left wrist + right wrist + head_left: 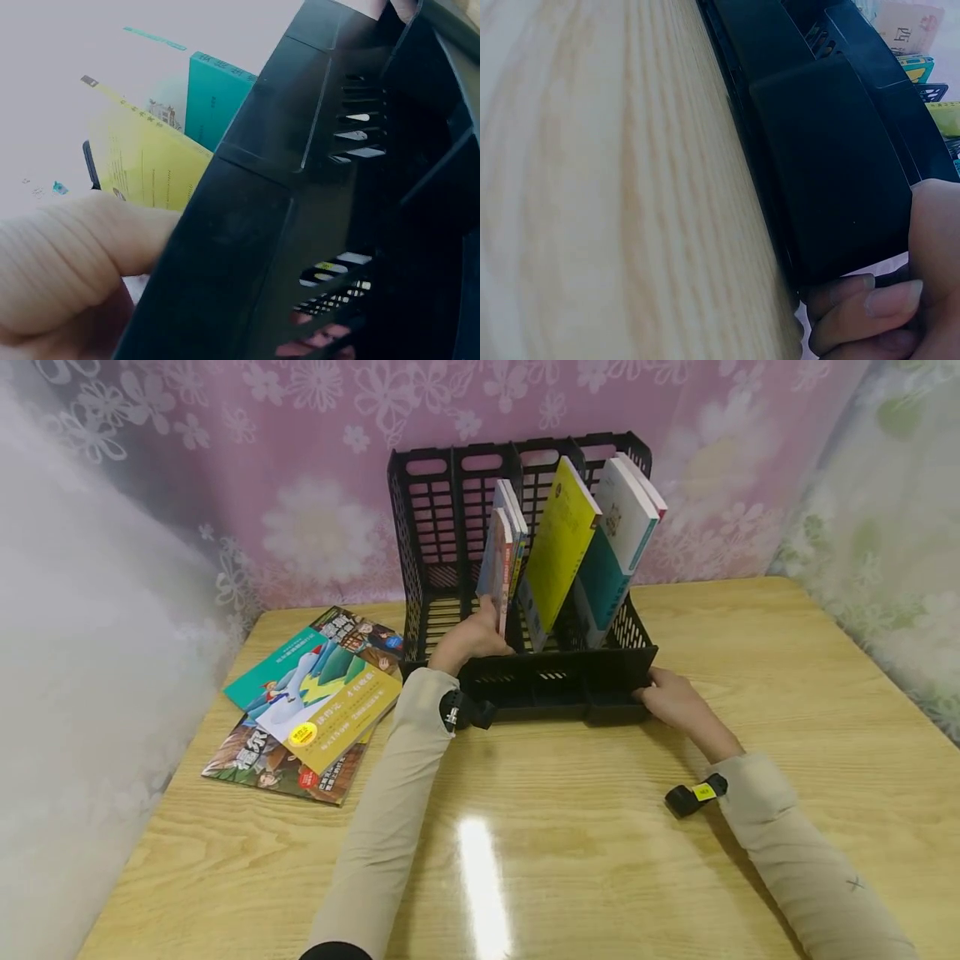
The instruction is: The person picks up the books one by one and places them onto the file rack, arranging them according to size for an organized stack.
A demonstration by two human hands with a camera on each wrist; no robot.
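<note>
A black plastic book rack (pixel 525 685) with several slots stands at the back of the table. My left hand (pixel 471 639) reaches over its low front wall and holds the lower end of a few thin books (pixel 504 560), fingers on their left side and thumb by the spines. In the left wrist view the thumb (pixel 142 232) shows behind the front wall; the fingertips are hidden. My right hand (pixel 675 697) grips the rack's front right corner, its curled fingers (pixel 870 311) under the edge. To the right stand a yellow book (pixel 562 543) and white-and-teal books (pixel 618 543).
Left of the rack lies a loose pile of picture books, with a teal-and-yellow book (pixel 330 702) on top of darker comic-like covers (pixel 262 764). The wooden table (pixel 585 827) extends in front. A pink flowered curtain (pixel 315 485) hangs close behind the rack.
</note>
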